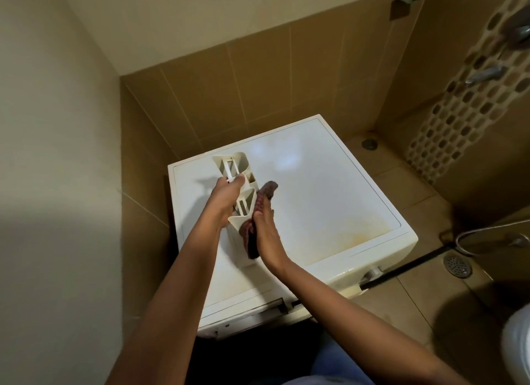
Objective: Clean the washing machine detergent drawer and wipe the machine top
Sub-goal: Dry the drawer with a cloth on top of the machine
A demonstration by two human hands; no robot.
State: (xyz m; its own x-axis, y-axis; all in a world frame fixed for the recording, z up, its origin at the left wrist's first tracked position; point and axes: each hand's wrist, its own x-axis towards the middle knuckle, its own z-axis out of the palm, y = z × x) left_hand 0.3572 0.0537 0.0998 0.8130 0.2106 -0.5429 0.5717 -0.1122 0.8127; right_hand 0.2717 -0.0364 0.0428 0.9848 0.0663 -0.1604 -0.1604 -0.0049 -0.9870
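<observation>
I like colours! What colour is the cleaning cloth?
Dark reddish-brown cloth, seen best from the head view.

- You're in a home bathroom, with tan wall tiles (pixel 258 83) at 12 o'clock.
- A mosaic strip (pixel 459 112) and shower taps (pixel 484 73) are at 2 o'clock.
- The floor drain (pixel 457 265) is at 4 o'clock, and the washing machine (pixel 329 207) is right before you.

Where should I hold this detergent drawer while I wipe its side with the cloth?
Probably around its middle, from the left, as the left hand does: the detergent drawer is long and narrow, its dividers offer purchase, and the cloth covers the right side.
</observation>
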